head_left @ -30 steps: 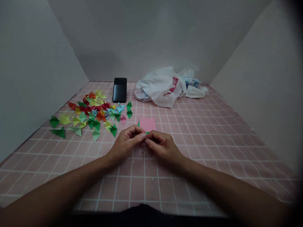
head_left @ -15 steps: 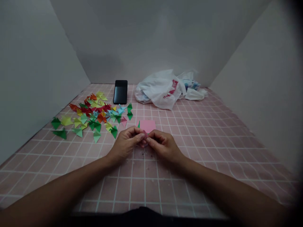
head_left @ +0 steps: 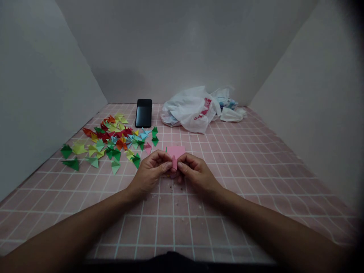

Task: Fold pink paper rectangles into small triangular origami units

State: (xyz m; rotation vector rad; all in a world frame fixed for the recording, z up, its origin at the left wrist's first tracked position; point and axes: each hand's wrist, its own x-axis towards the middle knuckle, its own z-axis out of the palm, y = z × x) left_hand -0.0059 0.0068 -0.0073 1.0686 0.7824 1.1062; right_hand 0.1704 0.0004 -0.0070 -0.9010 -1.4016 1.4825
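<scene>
A small folded pink paper piece (head_left: 174, 163) is pinched between my two hands, just above the table. My left hand (head_left: 153, 168) grips its left side between thumb and fingers. On the right side, the thumb and fingertips of my right hand (head_left: 196, 170) close on its edge. My fingers cover part of the folds. Right behind the hands lies a stack of square pink paper (head_left: 178, 149), with a sliver of green at its left edge. One folded pink paper piece (head_left: 148, 148) rests to the left of the stack.
Many folded paper pieces (head_left: 113, 152) in green, yellow, red, orange and blue spread over the left of the table. A black phone (head_left: 143, 113) leans near the back wall. White plastic bags (head_left: 189, 108) lie at the back right. The tablecloth (head_left: 241, 167) is pink with a white grid.
The pink paper piece now shows more of its face between my fingers, and my right fingertips have shifted slightly to its right edge. The whole view has tilted a little.
</scene>
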